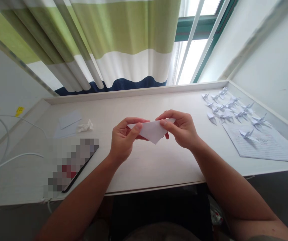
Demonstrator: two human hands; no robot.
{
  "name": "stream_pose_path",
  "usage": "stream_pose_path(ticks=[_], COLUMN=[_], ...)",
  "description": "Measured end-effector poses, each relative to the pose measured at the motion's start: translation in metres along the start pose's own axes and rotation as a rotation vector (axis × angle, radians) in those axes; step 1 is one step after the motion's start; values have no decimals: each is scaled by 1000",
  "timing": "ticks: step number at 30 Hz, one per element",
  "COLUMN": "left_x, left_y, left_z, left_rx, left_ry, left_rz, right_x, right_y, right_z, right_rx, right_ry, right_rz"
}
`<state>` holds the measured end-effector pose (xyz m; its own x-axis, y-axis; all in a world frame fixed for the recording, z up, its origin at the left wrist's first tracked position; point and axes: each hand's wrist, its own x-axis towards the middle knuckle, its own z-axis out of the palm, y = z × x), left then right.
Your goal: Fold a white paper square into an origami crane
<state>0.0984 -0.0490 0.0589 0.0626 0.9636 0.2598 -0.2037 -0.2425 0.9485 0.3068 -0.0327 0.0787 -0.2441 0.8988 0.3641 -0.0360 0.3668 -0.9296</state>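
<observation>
A folded white paper [152,131] with a point facing down is held a little above the white desk [146,164]. My left hand [123,138] pinches its left end between thumb and fingers. My right hand [180,129] pinches its right end, fingers curled over the top edge. Both hands are closed on the paper near the middle of the desk.
Several folded white paper cranes [230,108] stand at the right, one crane [246,134] on a lined sheet [266,145]. A crumpled paper scrap [86,126] and blank sheets [68,122] lie at the left. A blurred flat object [71,164] and white cables [5,160] are near the left edge.
</observation>
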Motion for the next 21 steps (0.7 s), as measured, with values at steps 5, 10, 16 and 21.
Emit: stream_pose_path(ticks=[5, 10, 16, 21], left_x=[-2, -2, -1, -1], left_y=[0, -1, -2, -2], left_z=[0, 2, 4, 5], left_rx=[-5, -27, 35, 71], left_ry=[-1, -27, 9, 6], left_rz=[-50, -39, 77, 102], right_x=[-1, -1, 1, 2], right_y=[0, 0, 3, 1], right_z=[-1, -2, -1, -1], right_rx=[-102, -206, -234, -206], right_ry=[59, 90, 80, 116], right_rz=[-12, -85, -190, -276])
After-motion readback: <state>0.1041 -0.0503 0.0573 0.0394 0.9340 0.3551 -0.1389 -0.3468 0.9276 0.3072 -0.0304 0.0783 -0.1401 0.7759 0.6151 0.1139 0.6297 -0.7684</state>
